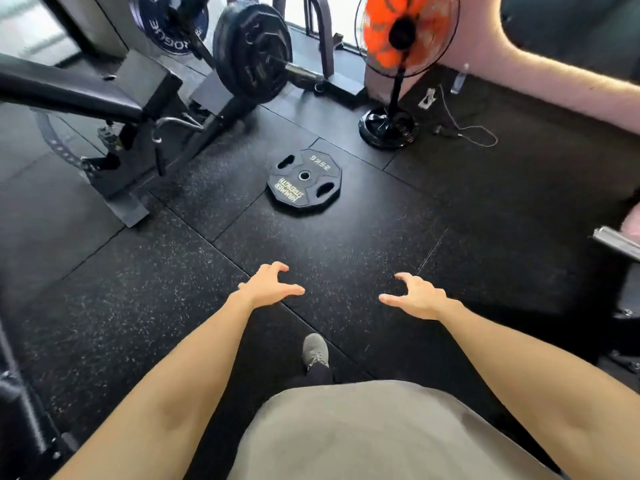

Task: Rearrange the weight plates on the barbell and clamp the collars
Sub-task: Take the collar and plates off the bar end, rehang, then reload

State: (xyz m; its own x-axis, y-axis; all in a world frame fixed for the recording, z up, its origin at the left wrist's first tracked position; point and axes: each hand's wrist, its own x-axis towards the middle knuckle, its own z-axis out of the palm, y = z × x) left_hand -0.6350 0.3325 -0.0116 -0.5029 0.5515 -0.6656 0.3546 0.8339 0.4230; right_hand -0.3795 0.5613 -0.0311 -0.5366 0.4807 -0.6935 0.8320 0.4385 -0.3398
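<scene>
Near, above floor mat [346, 244]: left hand [268, 285], right hand [420, 296], fingers spread wide, holding nothing, likely readied for far weight plate [304, 177].

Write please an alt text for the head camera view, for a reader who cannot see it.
Two bare hands, left hand and right hand, reach out open and empty toward a black rubber weight plate lying flat on the speckled black floor. Beyond it, a loaded barbell rests on a rack beside an orange-bladed standing fan.

My gym corner, seen from above the black speckled rubber floor [346, 244].
Beyond my floor fan [403, 39] with orange blades, daylight comes through a window; left of it sits my padded bench [79, 95], right a pink wall [540, 74].
</scene>
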